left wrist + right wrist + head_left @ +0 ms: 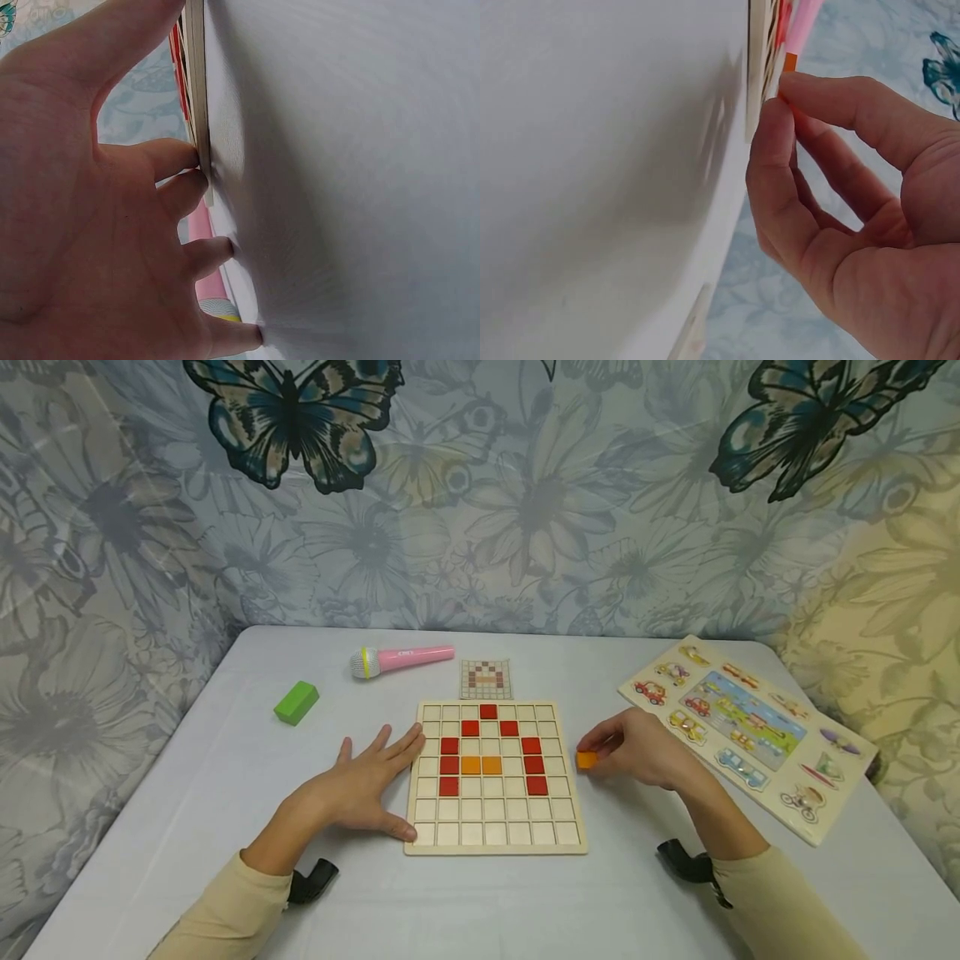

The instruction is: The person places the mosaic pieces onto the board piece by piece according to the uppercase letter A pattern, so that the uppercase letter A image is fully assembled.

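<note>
A wooden grid board lies flat on the table, with red square tiles in an arch-like pattern and two orange tiles side by side inside it. My left hand is spread, its thumb and fingers touching the board's left edge; in the left wrist view the fingertips press down on the board's edge and the cloth. Just off the board's right edge, my right hand pinches an orange tile between thumb and fingertips. In the right wrist view, the fingers mostly hide that orange tile.
A small pattern card lies behind the board, beside a pink toy microphone. A green block is at the left. To the right, a wooden vehicle puzzle board lies at an angle near the right forearm.
</note>
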A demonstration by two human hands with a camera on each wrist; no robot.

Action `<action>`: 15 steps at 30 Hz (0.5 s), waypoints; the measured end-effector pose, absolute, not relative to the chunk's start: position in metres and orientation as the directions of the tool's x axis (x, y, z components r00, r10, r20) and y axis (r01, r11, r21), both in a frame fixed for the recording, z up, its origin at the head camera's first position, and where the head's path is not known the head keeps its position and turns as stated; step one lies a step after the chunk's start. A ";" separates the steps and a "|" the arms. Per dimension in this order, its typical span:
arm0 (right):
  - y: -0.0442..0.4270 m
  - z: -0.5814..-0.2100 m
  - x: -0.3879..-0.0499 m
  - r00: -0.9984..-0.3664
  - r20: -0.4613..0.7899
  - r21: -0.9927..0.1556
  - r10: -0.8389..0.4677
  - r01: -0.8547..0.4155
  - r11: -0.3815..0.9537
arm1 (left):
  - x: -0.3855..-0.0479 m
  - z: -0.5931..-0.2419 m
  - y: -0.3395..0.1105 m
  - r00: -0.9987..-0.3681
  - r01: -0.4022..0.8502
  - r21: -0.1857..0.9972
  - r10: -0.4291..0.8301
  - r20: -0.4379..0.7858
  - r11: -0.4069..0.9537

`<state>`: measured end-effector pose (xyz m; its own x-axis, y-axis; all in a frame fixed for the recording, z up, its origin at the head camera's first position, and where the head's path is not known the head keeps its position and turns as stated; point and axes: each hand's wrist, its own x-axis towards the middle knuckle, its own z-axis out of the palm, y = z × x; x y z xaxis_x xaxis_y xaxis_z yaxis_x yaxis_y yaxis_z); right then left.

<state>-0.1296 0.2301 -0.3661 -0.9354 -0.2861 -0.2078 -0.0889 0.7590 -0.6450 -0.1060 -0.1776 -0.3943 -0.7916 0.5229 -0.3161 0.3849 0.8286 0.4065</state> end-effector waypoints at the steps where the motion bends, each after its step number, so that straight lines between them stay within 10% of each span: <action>1: 0.228 -0.366 -0.130 -0.936 -0.204 -0.647 -0.288 -0.092 0.757 | -0.106 -0.394 -0.178 -0.792 0.384 0.408 0.522 -0.315 0.828; 15: 0.190 -0.367 -0.136 -0.931 -0.189 -0.675 -0.311 -0.107 0.730 | -0.105 -0.394 -0.177 -0.796 0.383 0.402 0.518 -0.314 0.832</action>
<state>-0.1365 0.1897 -0.3671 -0.9314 -0.3111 -0.1887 -0.1069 0.7297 -0.6754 -0.1053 -0.1774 -0.3940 -0.7957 0.5178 -0.3142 0.3828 0.8320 0.4015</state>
